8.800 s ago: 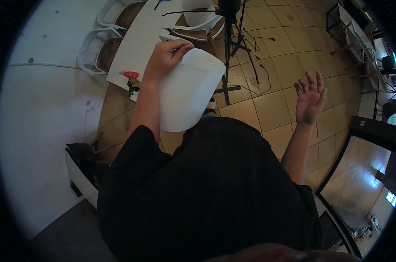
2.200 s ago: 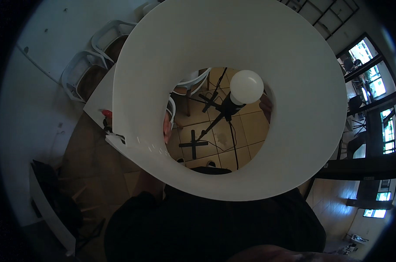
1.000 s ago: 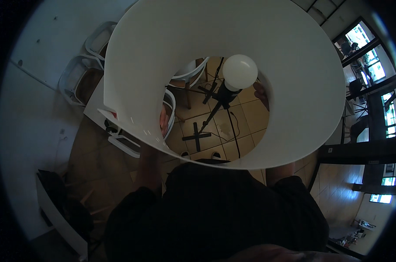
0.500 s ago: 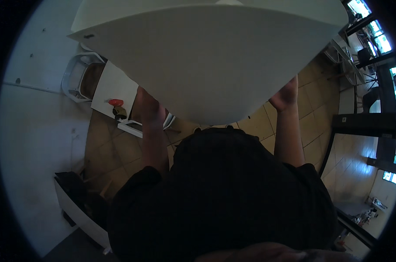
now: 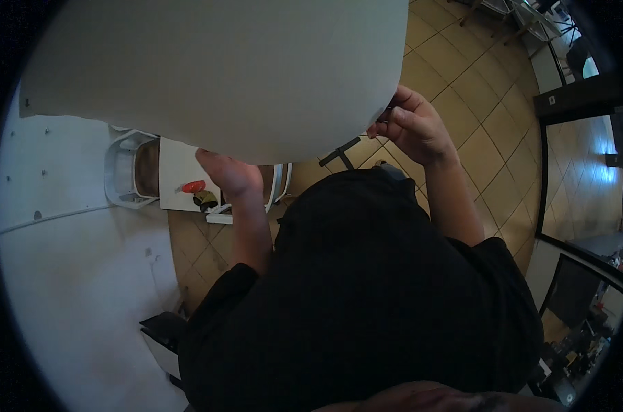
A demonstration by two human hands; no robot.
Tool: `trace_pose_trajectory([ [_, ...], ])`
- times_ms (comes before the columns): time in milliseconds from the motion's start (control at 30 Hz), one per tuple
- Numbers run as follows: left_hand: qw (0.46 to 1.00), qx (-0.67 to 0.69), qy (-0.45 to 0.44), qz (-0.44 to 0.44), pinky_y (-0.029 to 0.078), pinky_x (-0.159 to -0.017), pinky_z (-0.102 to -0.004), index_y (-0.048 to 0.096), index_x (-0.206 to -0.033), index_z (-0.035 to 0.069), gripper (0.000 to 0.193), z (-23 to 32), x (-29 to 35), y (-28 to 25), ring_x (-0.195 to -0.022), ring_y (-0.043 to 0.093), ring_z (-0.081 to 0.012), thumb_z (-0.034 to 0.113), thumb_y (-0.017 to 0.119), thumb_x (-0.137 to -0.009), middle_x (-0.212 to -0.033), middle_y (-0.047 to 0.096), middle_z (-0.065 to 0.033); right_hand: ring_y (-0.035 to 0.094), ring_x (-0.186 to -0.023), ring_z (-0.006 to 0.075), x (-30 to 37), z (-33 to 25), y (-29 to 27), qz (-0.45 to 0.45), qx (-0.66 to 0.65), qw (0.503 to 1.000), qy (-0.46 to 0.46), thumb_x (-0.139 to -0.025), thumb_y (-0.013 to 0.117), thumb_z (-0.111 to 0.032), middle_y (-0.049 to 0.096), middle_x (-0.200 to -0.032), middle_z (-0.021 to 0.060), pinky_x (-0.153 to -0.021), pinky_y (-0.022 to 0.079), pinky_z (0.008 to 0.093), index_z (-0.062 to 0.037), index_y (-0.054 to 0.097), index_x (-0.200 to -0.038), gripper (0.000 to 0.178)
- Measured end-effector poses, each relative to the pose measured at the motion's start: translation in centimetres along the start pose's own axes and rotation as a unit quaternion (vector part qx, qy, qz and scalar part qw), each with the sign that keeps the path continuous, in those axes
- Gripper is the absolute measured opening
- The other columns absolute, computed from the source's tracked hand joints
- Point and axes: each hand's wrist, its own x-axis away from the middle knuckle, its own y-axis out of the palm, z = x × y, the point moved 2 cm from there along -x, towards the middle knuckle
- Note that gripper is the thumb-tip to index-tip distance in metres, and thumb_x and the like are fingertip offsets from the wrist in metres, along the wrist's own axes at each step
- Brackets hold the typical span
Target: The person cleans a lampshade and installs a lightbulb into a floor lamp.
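Note:
A large pale white panel (image 5: pixel 222 75), smooth and like a tabletop, fills the upper left and middle of the view. It has a rounded near edge and a small dark mark at its far-left corner. My left hand (image 5: pixel 232 172) is under the near edge, thumb side along the rim; the panel covers most of its fingers. At the right corner, my right hand (image 5: pixel 418 127) grips the edge, with fingers curled and thumb showing. A small dark piece shows by those fingertips, too unclear to name.
Behind my left hand stand a white table (image 5: pixel 178 165) with a red object (image 5: pixel 193 187) and a dark yellowish item (image 5: pixel 204 200), and a white chair (image 5: pixel 130 168). A dark T-shaped metal foot (image 5: pixel 339 152) is on the tiled floor (image 5: pixel 455 89). A white wall (image 5: pixel 85 275) runs left; black-framed glass (image 5: pixel 579 185) right.
The panel has swung left and tilted, uncovering floor at the right. My right hand has moved inward and its fingers now show at the panel's corner. My left hand stays by the near edge.

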Motion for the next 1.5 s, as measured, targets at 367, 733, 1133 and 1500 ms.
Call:
trace_pose_trajectory([
  [367, 0.915, -0.17, -0.104, -0.352, 0.051, -0.07, -0.0279, 0.066, -0.101, 0.001, 0.017, -1.9, 4.1, 6.4, -0.08, 0.063, -0.0149, 0.01, 0.072, -0.088, -0.09, 0.067, -0.0064, 0.067, -0.102, 0.0202, 0.2, 0.5, 2.9, 0.114, 0.016, 0.989, -0.098, -0.1, 0.06, -0.02, 0.064, -0.114, 0.0104, -0.094, 0.057, 0.0394, -0.0039, 0.056, -0.121, 0.027],
  [733, 0.864, -0.237, -0.002, -0.444, 0.054, -0.081, -0.0329, 0.069, -0.11, 0.007, 0.032, -0.4, 2.1, 11.1, -0.094, 0.068, -0.0186, 0.027, 0.077, -0.087, -0.102, 0.071, -0.0073, 0.067, -0.106, 0.021, 0.4, 0.6, 3.7, 0.112, 0.017, 0.985, -0.129, -0.105, 0.047, -0.023, 0.063, -0.12, 0.0109, -0.095, 0.056, 0.0398, -0.0041, 0.046, -0.134, 0.034],
  [1133, 0.807, -0.287, 0.21, -0.471, 0.056, -0.082, -0.0324, 0.069, -0.115, 0.01, 0.033, -0.9, 1.3, 9.7, -0.101, 0.069, -0.0221, 0.026, 0.077, -0.087, -0.109, 0.071, -0.0093, 0.069, -0.102, 0.0266, 0.8, 1.2, 4.2, 0.077, -0.065, 0.983, -0.151, -0.106, 0.046, -0.023, 0.061, -0.121, 0.0149, -0.087, 0.061, 0.0377, -0.0038, 0.039, -0.136, 0.036],
  [1500, 0.837, -0.226, 0.117, -0.484, 0.057, -0.076, -0.0312, 0.07, -0.112, 0.007, 0.028, -1.6, 1.7, 8.5, -0.094, 0.07, -0.0191, 0.016, 0.078, -0.087, -0.103, 0.072, -0.008, 0.07, -0.099, 0.0229, 0.8, 3.5, 3.6, 0.12, -0.056, 0.978, -0.159, -0.106, 0.046, -0.022, 0.063, -0.116, 0.013, -0.085, 0.061, 0.0354, -0.0047, 0.041, -0.133, 0.033],
])
